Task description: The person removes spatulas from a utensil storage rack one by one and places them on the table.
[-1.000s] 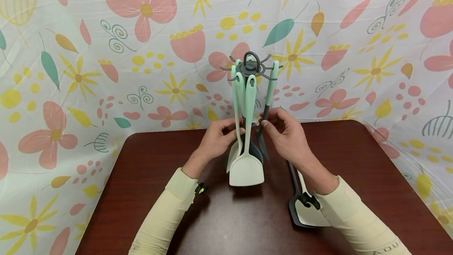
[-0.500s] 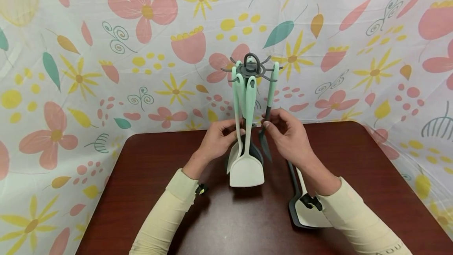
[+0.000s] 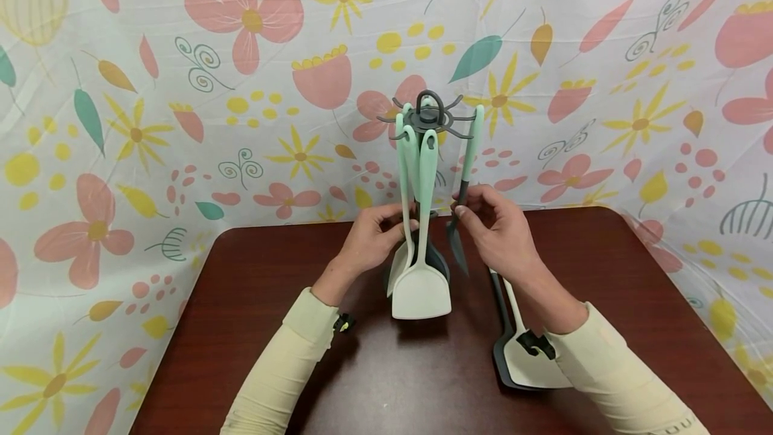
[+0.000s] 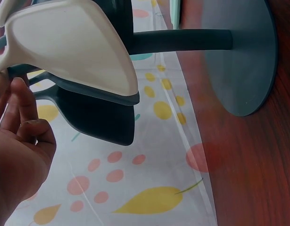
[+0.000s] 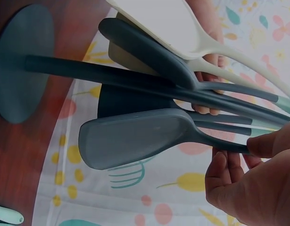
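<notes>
Head view: on the dark red-brown wooden desk (image 3: 272,327), mid-back edge, one grey utensil stand (image 3: 427,115) carries about four mint-handled tools. The right hand (image 3: 498,230) pinches the grey spatula (image 3: 457,247), whose mint handle has swung right; the left hand (image 3: 368,237) grips a hanging handle. Two spatulas (image 3: 525,361) lie near the right edge.

Utensil rack (image 3: 427,115) at tabletop (image 3: 253,301) centre; turners hang at its 6 o'clock. Spare turners (image 3: 531,364) lie at 4 o'clock, under right sleeve.
</notes>
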